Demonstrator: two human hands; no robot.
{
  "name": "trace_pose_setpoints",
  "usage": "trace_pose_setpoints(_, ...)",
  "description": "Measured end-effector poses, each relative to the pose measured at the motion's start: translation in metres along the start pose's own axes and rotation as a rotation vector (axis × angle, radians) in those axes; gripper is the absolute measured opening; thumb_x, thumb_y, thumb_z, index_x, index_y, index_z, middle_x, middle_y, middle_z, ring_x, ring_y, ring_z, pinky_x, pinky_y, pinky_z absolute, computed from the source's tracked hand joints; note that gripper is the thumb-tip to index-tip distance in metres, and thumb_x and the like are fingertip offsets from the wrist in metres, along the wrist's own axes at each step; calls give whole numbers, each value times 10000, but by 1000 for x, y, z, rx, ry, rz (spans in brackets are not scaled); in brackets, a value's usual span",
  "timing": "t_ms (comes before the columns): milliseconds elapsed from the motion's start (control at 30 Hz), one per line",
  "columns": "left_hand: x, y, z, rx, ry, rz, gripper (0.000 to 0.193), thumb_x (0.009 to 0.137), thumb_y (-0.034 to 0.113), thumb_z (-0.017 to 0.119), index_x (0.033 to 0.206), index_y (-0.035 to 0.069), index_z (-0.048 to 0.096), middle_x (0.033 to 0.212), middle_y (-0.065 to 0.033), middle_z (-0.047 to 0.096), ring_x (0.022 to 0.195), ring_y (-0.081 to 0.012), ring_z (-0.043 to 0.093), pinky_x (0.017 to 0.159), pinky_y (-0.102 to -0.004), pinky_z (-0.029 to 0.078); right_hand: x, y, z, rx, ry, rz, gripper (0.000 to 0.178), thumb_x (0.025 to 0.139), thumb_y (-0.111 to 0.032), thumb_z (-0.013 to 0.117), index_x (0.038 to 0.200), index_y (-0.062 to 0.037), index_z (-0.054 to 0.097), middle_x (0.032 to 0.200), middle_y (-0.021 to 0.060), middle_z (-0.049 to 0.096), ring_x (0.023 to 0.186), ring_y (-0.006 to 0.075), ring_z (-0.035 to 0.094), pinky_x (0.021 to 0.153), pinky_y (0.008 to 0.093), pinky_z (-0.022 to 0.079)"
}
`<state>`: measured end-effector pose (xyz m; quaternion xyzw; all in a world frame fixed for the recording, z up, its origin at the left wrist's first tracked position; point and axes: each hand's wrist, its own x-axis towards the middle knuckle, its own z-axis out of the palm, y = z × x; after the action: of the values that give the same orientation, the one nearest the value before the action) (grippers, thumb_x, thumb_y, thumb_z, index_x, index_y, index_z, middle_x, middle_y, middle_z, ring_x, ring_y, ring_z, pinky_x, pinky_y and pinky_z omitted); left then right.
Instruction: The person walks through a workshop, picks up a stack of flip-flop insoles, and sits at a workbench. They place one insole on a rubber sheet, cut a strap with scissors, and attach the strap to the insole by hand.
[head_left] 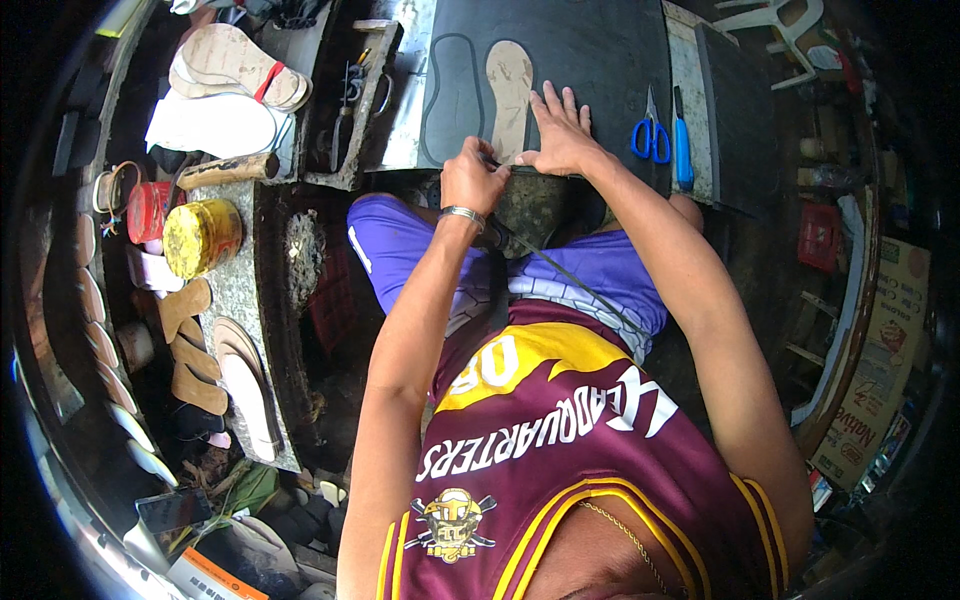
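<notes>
A black sheet (610, 50) lies on the work surface in front of me, with a sole shape outlined on its left part. Beside that outline rests a tan sole template (510, 85). My right hand (564, 130) is spread flat on the sheet, its thumb by the template's heel end. At the sheet's near edge, my left hand (472, 178) is closed in a pinch; what it grips is mostly hidden by the fingers. A thin dark strip (575, 275) slants across my lap from below the left hand.
Blue-handled scissors (650, 138) and a blue cutter knife (682, 140) lie right of my hand. A wooden tool tray (380, 60) stands left of the sheet. Farther left are stacked soles (225, 60), a yellow tub (203, 238), a red container (150, 210) and several sandal soles (245, 390).
</notes>
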<state>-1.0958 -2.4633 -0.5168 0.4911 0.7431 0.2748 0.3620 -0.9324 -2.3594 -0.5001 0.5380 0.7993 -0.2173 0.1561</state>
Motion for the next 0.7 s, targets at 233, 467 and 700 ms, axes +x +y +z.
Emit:
trace_pose_setpoints(233, 8, 0, -1, 11, -21, 16, 342, 757, 180, 868, 997, 22, 682, 875, -212, 762, 887, -388, 758, 821, -455, 593, -2, 1, -2, -4, -15, 7, 1200, 836, -473, 828, 1690, -52, 99, 1766, 207, -21, 1616, 460, -53, 1290, 636, 32)
trace_pose_setpoints(467, 15, 4, -3, 41, -32, -8, 339, 740, 178, 863, 991, 27, 693, 883, -220, 760, 900, -398, 754, 832, -465, 590, -2, 1, -4, 5, 17, -8, 1197, 829, -466, 836, 1687, -49, 114, 1763, 219, -1, 1614, 470, -38, 1285, 643, 49)
trace_pose_setpoints(700, 21, 4, -2, 123, -54, 27, 384, 737, 186, 889, 1045, 38, 714, 890, -206, 775, 882, -353, 774, 819, -432, 607, -2, 0, -4, -4, 9, 0, 1196, 832, -476, 831, 1689, -53, 111, 1764, 215, -4, 1616, 461, -38, 1287, 639, 44)
